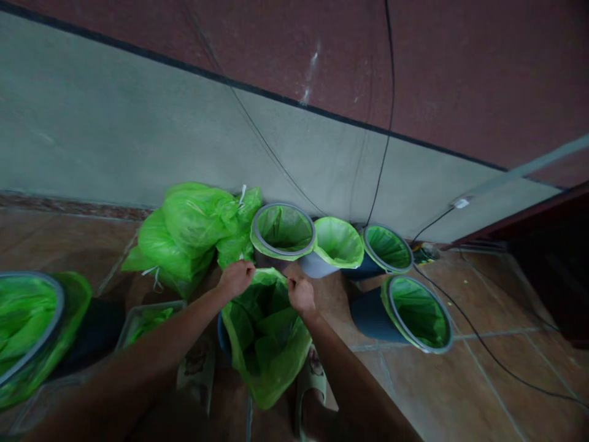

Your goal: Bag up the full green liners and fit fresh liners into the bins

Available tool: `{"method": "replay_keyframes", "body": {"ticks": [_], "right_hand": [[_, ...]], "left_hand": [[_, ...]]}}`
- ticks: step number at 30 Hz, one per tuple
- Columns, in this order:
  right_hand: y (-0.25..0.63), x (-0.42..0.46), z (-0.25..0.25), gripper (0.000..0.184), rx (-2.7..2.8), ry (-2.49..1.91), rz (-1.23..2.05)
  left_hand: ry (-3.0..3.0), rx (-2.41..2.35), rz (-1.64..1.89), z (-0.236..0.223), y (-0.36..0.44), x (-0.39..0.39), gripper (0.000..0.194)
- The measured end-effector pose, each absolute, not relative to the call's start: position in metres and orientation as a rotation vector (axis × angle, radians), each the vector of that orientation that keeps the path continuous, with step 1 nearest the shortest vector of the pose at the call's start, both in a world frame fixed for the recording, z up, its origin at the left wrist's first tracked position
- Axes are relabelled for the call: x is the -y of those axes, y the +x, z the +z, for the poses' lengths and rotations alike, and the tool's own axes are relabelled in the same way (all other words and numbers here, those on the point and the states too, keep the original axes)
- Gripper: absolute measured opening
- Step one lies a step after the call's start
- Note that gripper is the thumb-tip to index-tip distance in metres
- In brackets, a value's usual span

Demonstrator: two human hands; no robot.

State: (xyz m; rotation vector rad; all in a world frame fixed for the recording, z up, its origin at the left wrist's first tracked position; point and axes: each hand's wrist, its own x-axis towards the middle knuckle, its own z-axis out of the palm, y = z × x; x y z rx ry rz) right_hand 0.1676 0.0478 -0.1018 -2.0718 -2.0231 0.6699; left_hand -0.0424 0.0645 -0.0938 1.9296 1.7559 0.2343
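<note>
A green bin liner [269, 368] hangs wide and loose in a blue trash can [224, 336] between my feet, its near side draped over the front. My left hand [238, 277] is closed on the liner's far left edge. Across the opening, my right hand [301, 296] pinches the far right edge. The stretch of rim between both fists is pulled fairly taut. Most of the can is hidden under the liner.
Filled green bags [188, 227] lie tied against the wall. Lined bins include a grey-rimmed one [284, 252], a white one [317, 267], and blue ones [359, 270] [375, 313]. A large lined bin [59, 301] and plastic box [179, 305] are left; a black cable [488, 362] crosses the floor.
</note>
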Motion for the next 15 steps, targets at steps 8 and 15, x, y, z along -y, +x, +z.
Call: {"method": "replay_keyframes", "body": {"ticks": [8, 15], "right_hand": [[0.182, -0.062, -0.110, 0.021, 2.059, -2.003, 0.757], [0.179, -0.091, -0.143, 0.018, 1.685, -2.013, 0.981]], "left_hand": [[1.909, -1.722, 0.228, -0.104, -0.050, -0.060, 0.026], [1.691, -1.738, 0.304, -0.125, -0.049, -0.087, 0.030]]}}
